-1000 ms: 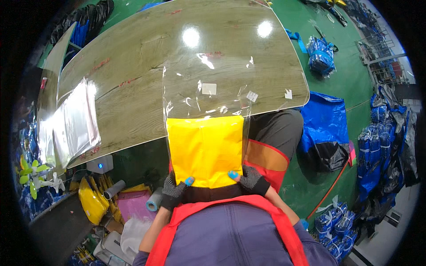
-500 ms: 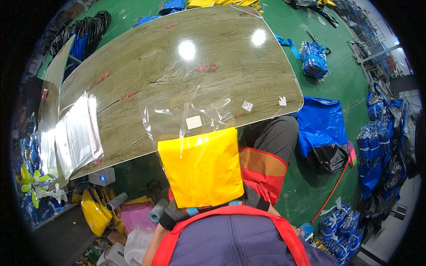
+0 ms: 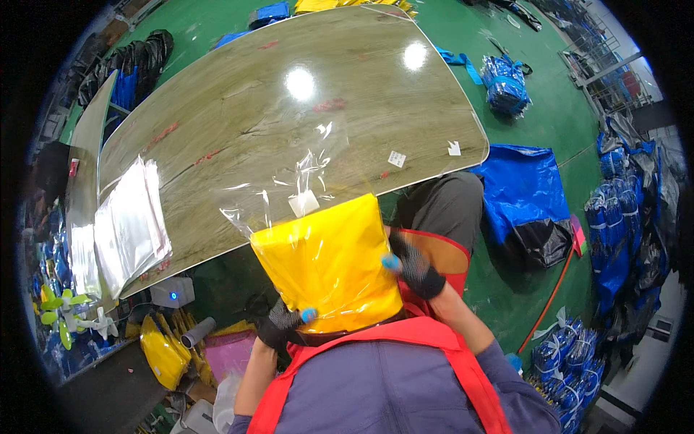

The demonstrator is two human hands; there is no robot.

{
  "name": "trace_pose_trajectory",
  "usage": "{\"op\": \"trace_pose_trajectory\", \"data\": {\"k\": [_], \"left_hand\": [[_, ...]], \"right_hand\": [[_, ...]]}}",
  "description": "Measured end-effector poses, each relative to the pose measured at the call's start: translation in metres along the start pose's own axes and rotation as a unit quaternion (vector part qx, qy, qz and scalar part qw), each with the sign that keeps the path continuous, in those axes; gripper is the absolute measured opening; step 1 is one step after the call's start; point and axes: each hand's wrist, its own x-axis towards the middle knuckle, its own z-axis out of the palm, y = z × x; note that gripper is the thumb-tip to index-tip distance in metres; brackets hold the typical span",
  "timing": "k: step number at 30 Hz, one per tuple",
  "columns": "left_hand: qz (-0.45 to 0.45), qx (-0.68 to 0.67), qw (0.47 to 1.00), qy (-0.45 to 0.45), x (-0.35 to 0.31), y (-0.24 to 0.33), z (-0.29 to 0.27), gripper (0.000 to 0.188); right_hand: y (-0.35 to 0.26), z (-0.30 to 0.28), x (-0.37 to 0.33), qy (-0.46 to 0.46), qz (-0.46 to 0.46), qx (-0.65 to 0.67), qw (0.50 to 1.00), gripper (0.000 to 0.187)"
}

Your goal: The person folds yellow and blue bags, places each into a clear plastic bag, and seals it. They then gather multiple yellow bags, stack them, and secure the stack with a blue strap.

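Observation:
A folded yellow bag-like piece (image 3: 329, 264), partly inside a clear plastic bag (image 3: 311, 170), rests over my lap at the table's near edge. The open-looking clear end lies crumpled on the tabletop, with a white rectangular label (image 3: 303, 203) showing at it. My left hand (image 3: 280, 325), in a dark glove with a blue thumb tip, grips the lower left corner of the yellow piece. At its right edge my right hand (image 3: 415, 267), gloved alike, is closed with the thumb on top and fingers partly hidden behind.
The wood-patterned table (image 3: 238, 108) curves away in front. A stack of clear plastic bags (image 3: 134, 220) lies at its left end. Two small white stickers sit near its right corner. A blue and black bag (image 3: 524, 192) lies on the green floor; blue bundles (image 3: 567, 362) stand lower right.
My right hand has come out from beneath the lower edge and moved up to the right edge. My left hand shows more at the lower left corner. The yellow piece is tilted and more creased.

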Motion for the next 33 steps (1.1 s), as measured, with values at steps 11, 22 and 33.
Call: {"op": "trace_pose_trajectory", "data": {"k": [11,22,33], "left_hand": [[0.016,0.114,0.991,0.072,0.004,-0.013,-0.012,0.063],[0.075,0.081,0.993,-0.033,-0.003,-0.022,-0.019,0.059],[0.444,0.196,0.867,0.110,0.068,0.133,-0.018,0.075]], "right_hand": [[0.002,0.003,0.002,-0.014,0.097,-0.128,0.987,0.062],[0.049,-0.043,-0.006,-0.243,0.104,0.135,0.955,0.075],[-0.106,-0.025,0.117,-0.071,-0.150,-0.095,0.982,0.045]]}}
